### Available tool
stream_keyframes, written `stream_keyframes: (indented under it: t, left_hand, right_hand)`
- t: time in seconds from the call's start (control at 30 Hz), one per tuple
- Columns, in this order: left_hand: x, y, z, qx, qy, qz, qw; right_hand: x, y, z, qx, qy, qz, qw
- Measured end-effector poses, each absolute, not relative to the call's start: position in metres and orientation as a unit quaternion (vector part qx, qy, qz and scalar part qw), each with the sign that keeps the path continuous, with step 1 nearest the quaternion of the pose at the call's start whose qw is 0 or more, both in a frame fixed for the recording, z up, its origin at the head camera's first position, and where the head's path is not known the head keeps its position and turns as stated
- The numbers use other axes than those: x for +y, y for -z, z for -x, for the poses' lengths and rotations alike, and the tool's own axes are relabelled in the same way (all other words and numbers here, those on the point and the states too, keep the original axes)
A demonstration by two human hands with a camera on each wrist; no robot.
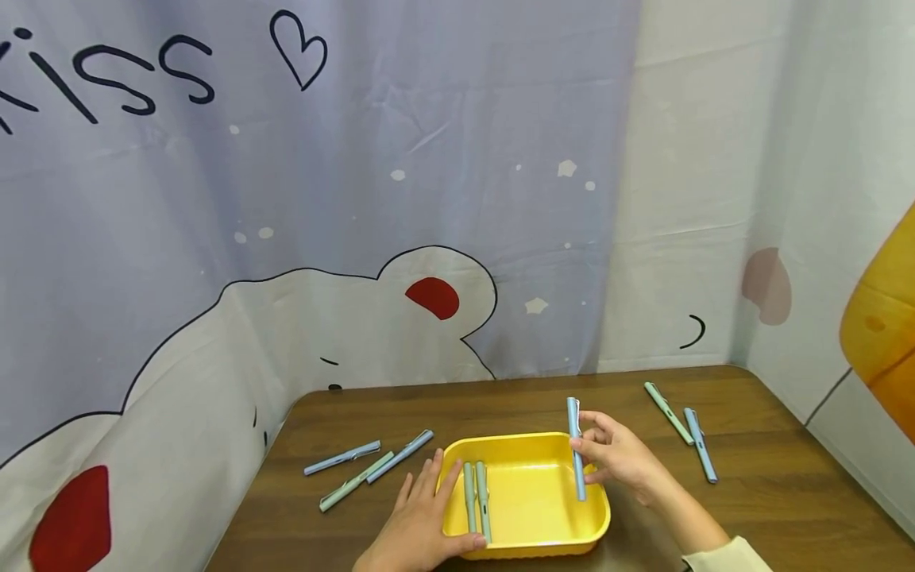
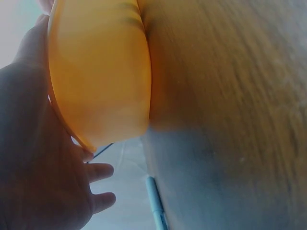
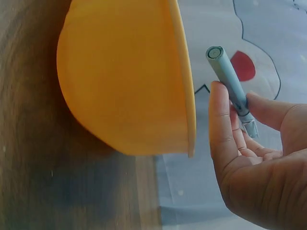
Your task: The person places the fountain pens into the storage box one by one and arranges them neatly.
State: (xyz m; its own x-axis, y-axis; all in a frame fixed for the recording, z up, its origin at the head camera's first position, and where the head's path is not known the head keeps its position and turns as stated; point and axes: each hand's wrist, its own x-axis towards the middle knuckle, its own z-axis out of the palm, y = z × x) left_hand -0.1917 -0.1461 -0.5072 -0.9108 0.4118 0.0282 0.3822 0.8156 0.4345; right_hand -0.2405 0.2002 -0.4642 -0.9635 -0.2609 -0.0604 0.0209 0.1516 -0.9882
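Note:
My right hand (image 1: 620, 454) pinches a blue pen (image 1: 576, 453) between thumb and fingers, upright over the right end of the yellow tray (image 1: 529, 550). In the right wrist view the held pen (image 3: 230, 81) stands beside the tray's wall (image 3: 129, 86), its round end toward the camera. My left hand (image 1: 429, 524) rests along the tray's left rim, fingers spread and mostly straight, thumb at the front corner. Inside the tray, at its left end, two green pens (image 1: 483, 500) lie side by side. The left wrist view shows the hand (image 2: 53, 158) against the tray's outer wall (image 2: 100, 72).
Left of the tray lie two blue pens (image 1: 343, 458) and a green pen (image 1: 356, 481) on the wooden table (image 1: 500, 409). To the right are another green pen (image 1: 668, 413) and another blue pen (image 1: 700, 445). A printed curtain (image 1: 429, 159) hangs behind the table.

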Motion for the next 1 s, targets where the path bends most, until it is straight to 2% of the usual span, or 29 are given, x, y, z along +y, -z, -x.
stream_keyframes:
  t: [0.6, 1.0]
  left_hand:
    - [-0.146, 0.505, 0.192, 0.954, -0.216, -0.203, 0.036]
    - [-0.145, 0.503, 0.192, 0.956, -0.212, -0.198, 0.043]
  right_hand:
    - [0.165, 0.470, 0.227, 0.746, 0.645, 0.080, 0.146]
    - [0.144, 0.481, 0.224, 0.747, 0.644, 0.082, 0.145]
